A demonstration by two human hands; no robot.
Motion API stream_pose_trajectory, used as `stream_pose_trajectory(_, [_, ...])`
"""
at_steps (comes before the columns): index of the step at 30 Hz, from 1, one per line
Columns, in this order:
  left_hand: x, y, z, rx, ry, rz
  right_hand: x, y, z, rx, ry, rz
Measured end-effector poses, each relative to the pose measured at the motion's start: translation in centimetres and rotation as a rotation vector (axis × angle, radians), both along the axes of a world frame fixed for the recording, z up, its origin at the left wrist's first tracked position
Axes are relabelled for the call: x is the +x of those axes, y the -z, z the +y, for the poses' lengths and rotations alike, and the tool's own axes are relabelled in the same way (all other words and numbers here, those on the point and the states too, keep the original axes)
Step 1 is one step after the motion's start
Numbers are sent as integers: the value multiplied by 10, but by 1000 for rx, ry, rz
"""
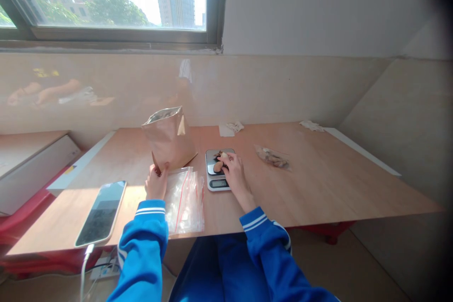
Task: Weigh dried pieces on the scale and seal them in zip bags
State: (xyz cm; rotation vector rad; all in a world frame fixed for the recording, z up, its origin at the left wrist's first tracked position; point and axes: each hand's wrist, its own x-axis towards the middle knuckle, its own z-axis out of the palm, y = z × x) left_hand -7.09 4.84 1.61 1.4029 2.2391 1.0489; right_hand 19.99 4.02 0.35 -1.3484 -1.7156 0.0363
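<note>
A small digital kitchen scale lies on the table, with several dried brown and pale slices on its metal plate. My right hand is over the plate, its fingers closed around a pale dried piece. My left hand is closed on a thin, brown, flat piece that sticks up from the fingers; its exact kind is unclear. Just behind that hand stands an open kraft pouch with a silvery inside. Clear zip bags with red strips lie flat between my two forearms.
A filled clear bag of dried slices lies right of the scale. At front left rests a phone with a white cable. Crumpled white paper and another white scrap lie along the back edge, before the wall.
</note>
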Motion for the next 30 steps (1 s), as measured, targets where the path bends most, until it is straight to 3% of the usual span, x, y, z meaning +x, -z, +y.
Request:
stream_pose_trajectory(11, [-8,12,5,30,32,-14,13,13,-1,-5,-75,-31])
stream_pose_trajectory(16, [-11,16,7,39,36,-18,15,18,-5,6,-6,-27])
stream_pose_trajectory(23, [-10,15,5,29,27,-13,8,7,-11,27,111,-6])
stream_pose_trajectory(30, [-9,13,5,30,35,-8,-8,-3,-17,127,38,-98])
